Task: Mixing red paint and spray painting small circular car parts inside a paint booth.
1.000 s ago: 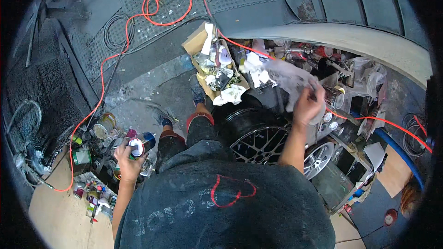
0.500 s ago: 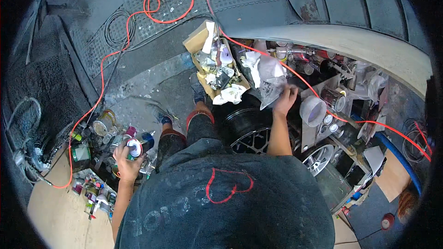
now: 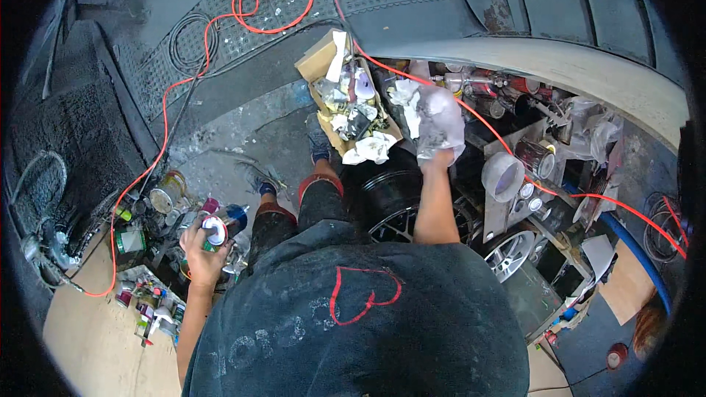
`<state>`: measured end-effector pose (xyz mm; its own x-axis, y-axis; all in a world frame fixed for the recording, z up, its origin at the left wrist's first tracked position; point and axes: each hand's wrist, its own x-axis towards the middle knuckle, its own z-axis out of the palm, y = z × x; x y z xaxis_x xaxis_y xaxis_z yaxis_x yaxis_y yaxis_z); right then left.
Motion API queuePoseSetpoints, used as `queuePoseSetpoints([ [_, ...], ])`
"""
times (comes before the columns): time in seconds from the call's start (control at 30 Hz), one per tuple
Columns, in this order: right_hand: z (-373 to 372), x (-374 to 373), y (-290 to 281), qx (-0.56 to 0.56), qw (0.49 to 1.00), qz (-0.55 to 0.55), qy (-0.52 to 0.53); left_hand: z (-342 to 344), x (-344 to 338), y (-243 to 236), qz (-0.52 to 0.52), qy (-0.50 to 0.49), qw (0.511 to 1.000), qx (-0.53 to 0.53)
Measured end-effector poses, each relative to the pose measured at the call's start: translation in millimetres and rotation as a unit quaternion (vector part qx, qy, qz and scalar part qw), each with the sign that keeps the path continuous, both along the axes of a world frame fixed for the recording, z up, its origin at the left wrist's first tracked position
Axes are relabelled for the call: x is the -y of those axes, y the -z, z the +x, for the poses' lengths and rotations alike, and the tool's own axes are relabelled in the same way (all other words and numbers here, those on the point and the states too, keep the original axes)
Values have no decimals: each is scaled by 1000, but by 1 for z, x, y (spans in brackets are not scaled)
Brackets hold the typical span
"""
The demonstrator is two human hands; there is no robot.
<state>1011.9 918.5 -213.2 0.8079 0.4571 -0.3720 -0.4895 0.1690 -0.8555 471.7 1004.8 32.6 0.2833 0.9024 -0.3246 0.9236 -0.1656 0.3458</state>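
Left hand (image 3: 200,244) grips a white-topped container (image 3: 215,230) while a cloudy bag (image 3: 440,112) covers right hand (image 3: 440,151), its grip unclear

It is a workshop, as the silver wheel rim (image 3: 510,256), stained cans (image 3: 168,191) and orange hose (image 3: 164,132) show.

Left hand (image 3: 202,251) grips white-topped container (image 3: 215,231). Right hand (image 3: 440,154) is inside cloudy plastic bag (image 3: 439,114), grip unclear. Open cardboard box (image 3: 315,62) with crumpled scraps (image 3: 373,147) left of bag, black wheel (image 3: 385,192) nearby.
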Motion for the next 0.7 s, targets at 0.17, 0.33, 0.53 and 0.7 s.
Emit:
queuePoseSetpoints([
  [0.17, 40, -6, 0, -58, 990, -111, -58, -7, 1, -2, -4, -13, 1000, -11],
  [0.33, 60, -44, 32, -107, 983, -117, -89, -10, 1, -2, -17, -17, 1000, -18],
  [0.53, 67, -67, 41, -80, 971, -178, -135, -8, 1, -7, -20, -40, 998, -45],
  [0.7, 82, -51, 4, 3, 952, -265, -156, -5, 2, -10, -31, -63, 997, -43],
])
